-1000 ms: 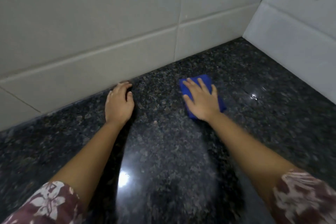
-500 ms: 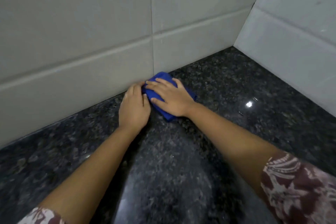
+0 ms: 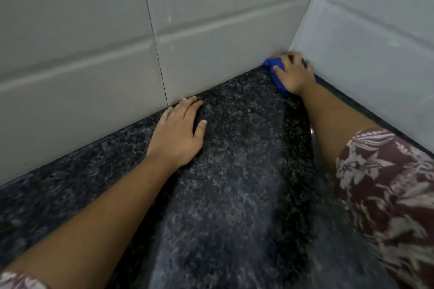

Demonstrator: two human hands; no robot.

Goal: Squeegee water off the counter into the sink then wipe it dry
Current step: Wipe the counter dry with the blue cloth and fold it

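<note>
So the right hand (image 3: 293, 75) is at 1 o'clock, fingers curled over the bunched blue cloth (image 3: 270, 63), jamming it into the wall corner (image 3: 285, 47) to chase damp, I'd guess. The left hand (image 3: 178, 134) lies flat, fingers straight, at 9 o'clock on the granite counter (image 3: 234, 171), probably bracing the reach.

no readable text or labels.

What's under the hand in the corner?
A blue cloth lies under the right hand, on the counter. Only its edges peek out. The hand covers the rest, so its full shape can't be seen.
</note>
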